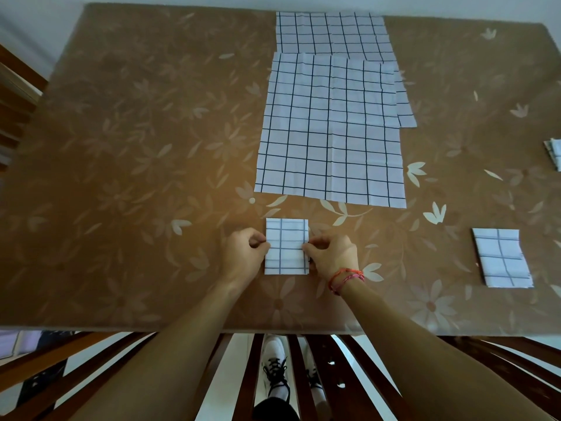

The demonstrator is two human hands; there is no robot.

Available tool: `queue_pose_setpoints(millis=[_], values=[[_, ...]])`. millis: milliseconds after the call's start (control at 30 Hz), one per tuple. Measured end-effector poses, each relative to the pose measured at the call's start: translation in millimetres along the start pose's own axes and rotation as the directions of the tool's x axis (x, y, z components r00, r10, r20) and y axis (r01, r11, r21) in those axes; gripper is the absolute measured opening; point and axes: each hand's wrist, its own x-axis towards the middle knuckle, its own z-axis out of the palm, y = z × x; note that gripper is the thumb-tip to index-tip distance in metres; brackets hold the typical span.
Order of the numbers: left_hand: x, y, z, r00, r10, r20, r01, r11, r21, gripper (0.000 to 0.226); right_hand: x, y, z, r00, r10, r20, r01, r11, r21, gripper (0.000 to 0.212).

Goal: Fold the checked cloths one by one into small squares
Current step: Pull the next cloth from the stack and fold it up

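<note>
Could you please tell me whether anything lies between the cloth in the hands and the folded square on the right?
Nothing visible does: past the right hand pinching the small cloth, only bare tablecloth reaches the folded square.

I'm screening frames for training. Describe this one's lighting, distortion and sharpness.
Head view: dim light, the table darker at left, paler at right; the wide-angle lens bows its edges and the grid of the flat checked cloths; the small folded cloth, pinched by the left hand and right hand, is sharp; the folded cloth at the right border is cut off and smeared.
</note>
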Motion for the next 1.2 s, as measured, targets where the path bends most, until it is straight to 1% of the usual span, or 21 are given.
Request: queue_pose_setpoints(millis=[133,333,533,600,667,700,733,767,800,833,867,933,1000,1067,1200], values=[[0,-2,1,1.000,0.012,0.011,-0.012,1.000,0.016,0.009,0,0,0,1.000,-0.009,-0.012,0.009,0.999,-0.040,0.014],[1,-2,1,0.999,0.028,0.017,-0.029,0.999,0.029,0.009,0,1,1,1.000,0.004,-0.019,-0.006,0.997,-0.072,0.016],[-1,-5,0,0.999,0.049,0.022,-0.051,0.997,0.061,0.009,-5,-3,-2,1.000,-0.004,-0.029,0.002,0.997,-0.073,0.013],[-2,-10,-2,0.991,0.137,0.005,-0.136,0.982,0.129,0.009,-9,-5,-3,0.998,-0.023,-0.056,0.020,0.998,-0.055,0.011],[-2,-19,-2,0.949,0.314,-0.012,-0.305,0.928,0.214,0.012,-12,-4,0,0.989,-0.114,-0.093,0.103,0.988,-0.116,0.016],[-1,-23,-2,0.915,0.404,-0.006,-0.390,0.888,0.243,0.018,-14,-4,3,0.978,-0.178,-0.109,0.157,0.972,-0.174,0.022],[0,-28,-1,0.879,0.477,0.013,-0.463,0.846,0.265,0.025,-15,-5,8,0.954,-0.272,-0.124,0.239,0.943,-0.234,0.027],[1,-31,-1,0.847,0.530,0.051,-0.521,0.805,0.283,0.032,-17,-6,13,0.910,-0.394,-0.128,0.346,0.893,-0.289,0.030],[2,-34,0,0.821,0.562,0.105,-0.563,0.766,0.309,0.038,-18,-9,18,0.850,-0.514,-0.112,0.452,0.823,-0.344,0.033],[3,-35,0,0.800,0.577,0.162,-0.594,0.727,0.345,0.043,-19,-12,23,0.790,-0.608,-0.074,0.537,0.746,-0.394,0.037],[4,-36,2,0.787,0.577,0.216,-0.612,0.693,0.381,0.047,-19,-13,28,0.753,-0.658,-0.002,0.596,0.684,-0.421,0.043],[5,-39,6,0.784,0.549,0.291,-0.620,0.656,0.431,0.051,-19,-15,37,0.738,-0.648,0.186,0.658,0.630,-0.413,0.055],[4,-42,10,0.783,0.537,0.315,-0.620,0.631,0.465,0.053,-16,-11,46,0.729,-0.600,0.329,0.682,0.596,-0.423,0.061],[3,-46,13,0.784,0.531,0.323,-0.617,0.607,0.501,0.057,-12,-5,54,0.724,-0.576,0.380,0.686,0.541,-0.487,0.063],[4,-51,13,0.780,0.525,0.342,-0.620,0.569,0.540,0.057,-7,2,56,0.743,-0.545,0.389,0.654,0.467,-0.595,0.064]])
